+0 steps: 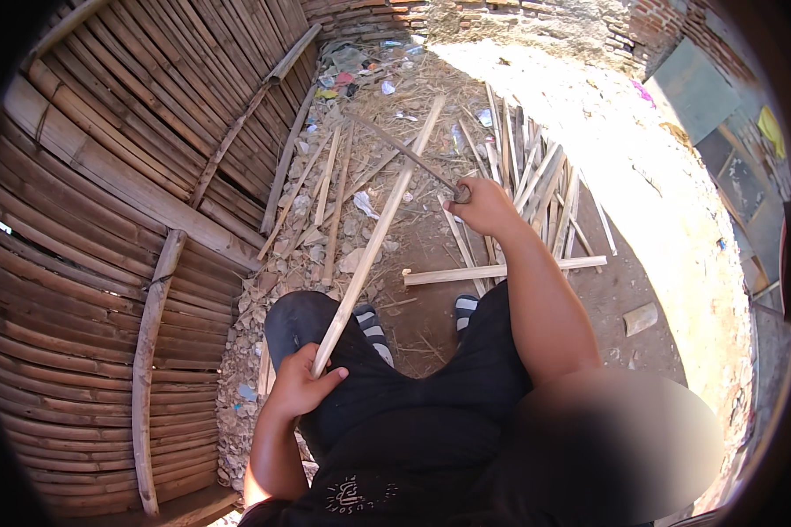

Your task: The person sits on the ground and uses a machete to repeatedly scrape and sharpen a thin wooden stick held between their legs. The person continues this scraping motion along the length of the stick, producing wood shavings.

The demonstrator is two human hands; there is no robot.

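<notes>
My left hand [304,385], at my knee, is closed round the near end of a long pale bamboo strip [374,248]. The strip slants up and away to the right. My right hand [485,209] grips the handle of a long, thin dark blade that looks like a machete [424,165]. Its blade points to the far left and crosses the upper part of the strip; whether the two touch, I cannot tell. Below my right hand, a shorter pale piece of split bamboo [510,270] lies crosswise over other strips.
A pile of split strips [545,189] lies ahead to the right, and several more [332,202] lie left of the held strip. A bamboo slat wall [105,290] rises on my left. A short block [641,319] sits at right. Litter and rubble cover the ground ahead, before a brick wall [369,19].
</notes>
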